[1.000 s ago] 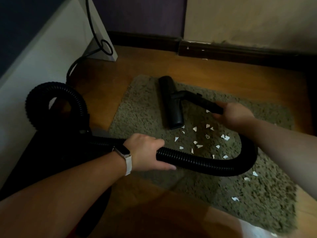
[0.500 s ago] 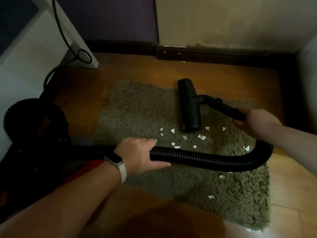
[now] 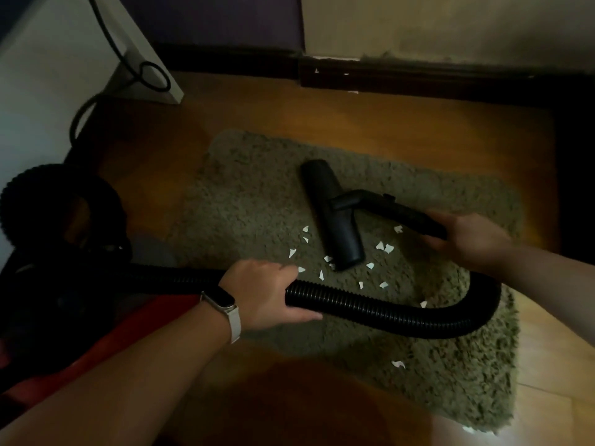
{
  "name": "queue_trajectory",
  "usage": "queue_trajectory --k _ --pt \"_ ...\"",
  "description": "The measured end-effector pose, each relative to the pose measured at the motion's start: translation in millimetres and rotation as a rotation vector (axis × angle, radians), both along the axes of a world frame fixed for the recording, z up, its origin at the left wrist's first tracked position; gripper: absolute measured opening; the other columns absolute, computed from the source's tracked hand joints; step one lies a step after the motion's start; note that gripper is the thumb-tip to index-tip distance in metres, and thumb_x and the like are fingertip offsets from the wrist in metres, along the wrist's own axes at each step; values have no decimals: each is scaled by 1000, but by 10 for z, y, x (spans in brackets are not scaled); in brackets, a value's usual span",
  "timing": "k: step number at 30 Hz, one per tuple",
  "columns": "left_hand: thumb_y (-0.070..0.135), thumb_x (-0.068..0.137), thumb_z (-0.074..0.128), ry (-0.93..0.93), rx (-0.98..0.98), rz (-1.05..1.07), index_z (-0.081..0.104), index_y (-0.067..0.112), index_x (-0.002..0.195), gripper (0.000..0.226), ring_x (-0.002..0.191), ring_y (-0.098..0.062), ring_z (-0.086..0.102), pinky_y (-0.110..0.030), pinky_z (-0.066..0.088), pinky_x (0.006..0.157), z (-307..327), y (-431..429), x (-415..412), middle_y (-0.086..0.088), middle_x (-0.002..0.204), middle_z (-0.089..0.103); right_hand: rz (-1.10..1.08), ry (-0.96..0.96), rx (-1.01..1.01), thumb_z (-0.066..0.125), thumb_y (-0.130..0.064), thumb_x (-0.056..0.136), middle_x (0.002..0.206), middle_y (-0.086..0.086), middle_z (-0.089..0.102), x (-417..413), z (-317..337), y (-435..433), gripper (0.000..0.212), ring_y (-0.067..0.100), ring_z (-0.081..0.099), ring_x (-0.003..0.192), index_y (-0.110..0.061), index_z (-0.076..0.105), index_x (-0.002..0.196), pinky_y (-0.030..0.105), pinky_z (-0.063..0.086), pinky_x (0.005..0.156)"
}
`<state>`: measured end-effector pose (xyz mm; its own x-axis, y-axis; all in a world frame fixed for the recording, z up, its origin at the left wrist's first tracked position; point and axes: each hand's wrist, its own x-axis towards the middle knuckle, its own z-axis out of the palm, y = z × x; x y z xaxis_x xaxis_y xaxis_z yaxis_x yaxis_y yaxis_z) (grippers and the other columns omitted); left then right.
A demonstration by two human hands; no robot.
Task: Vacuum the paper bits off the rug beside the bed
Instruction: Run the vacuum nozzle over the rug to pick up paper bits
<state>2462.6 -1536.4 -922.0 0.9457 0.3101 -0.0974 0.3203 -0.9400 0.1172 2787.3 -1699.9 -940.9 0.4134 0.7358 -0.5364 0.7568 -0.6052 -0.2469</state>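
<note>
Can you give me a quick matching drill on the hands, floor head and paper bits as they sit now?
Things:
1. left hand
2. right hand
3. floor head
4. paper bits

States:
A. scattered white on the rug
B. grips the rigid tube
C. lies on the rug, black
D. grips the ribbed hose

Pairs: 1-D, 2-B, 3-C, 4-A

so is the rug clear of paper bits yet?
No, white paper bits lie scattered on the rug around the vacuum head.
</note>
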Motion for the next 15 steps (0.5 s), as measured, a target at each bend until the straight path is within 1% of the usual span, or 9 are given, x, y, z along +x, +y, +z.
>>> queue_trajectory --k 1,4,7,8,10,11,14,15 --pt "91 69 37 31 -3 6 37 31 68 60 47 -7 43 -22 38 45 6 25 -54 15 56 44 45 -10 13 55 -42 96 77 -4 63 -69 -16 53 50 14 60 60 -34 40 144 29 44 49" --pt "92 68 34 166 -67 23 37 31 72 61 53 -8 44 -25 30 49 33 58 -226 13 60 40 189 -54 29 54 -44 96 79 -4 62 -289 -47 218 53 14 58 64 -31 41 145 31 48 57" --pt "90 71 36 143 -63 -17 36 32 70 58 49 -7 39 -23 22 45 56 29 -333 15 59 35 292 -92 11 53 -48 96 87 -3 64 -456 -65 358 54 16 59 68 -34 38 145 30 51 60" --pt "90 72 37 123 -51 -28 36 32 70 58 49 -7 37 -23 21 45 62 14 -357 15 59 35 312 -99 -3 52 -47 96 86 -4 62 -493 -63 393 55 14 57 66 -34 36 147 29 49 59" --pt "90 72 35 126 -54 -41 39 31 71 59 50 -7 40 -23 24 46 57 -4 -405 15 60 40 330 -87 -11 52 -45 97 77 -11 53 -545 -56 436 58 6 51 61 -33 32 150 25 43 53" --pt "90 73 35 117 -53 -42 40 31 71 59 51 -7 41 -23 27 47 44 -10 -428 15 61 41 331 -79 -4 52 -44 97 75 -14 49 -558 -52 439 59 4 50 60 -32 31 151 24 42 52" --pt "88 74 37 65 -35 -48 40 31 71 57 51 -7 45 -23 33 47 28 -13 -456 15 60 42 319 -75 20 54 -43 96 74 -17 45 -544 -39 381 61 2 49 61 -31 31 151 26 45 56" --pt "88 74 39 55 -33 -54 39 31 71 57 50 -7 44 -23 32 47 21 -13 -456 16 60 41 308 -79 24 55 -43 96 73 -18 43 -532 -29 343 61 2 48 60 -30 32 151 26 45 56"
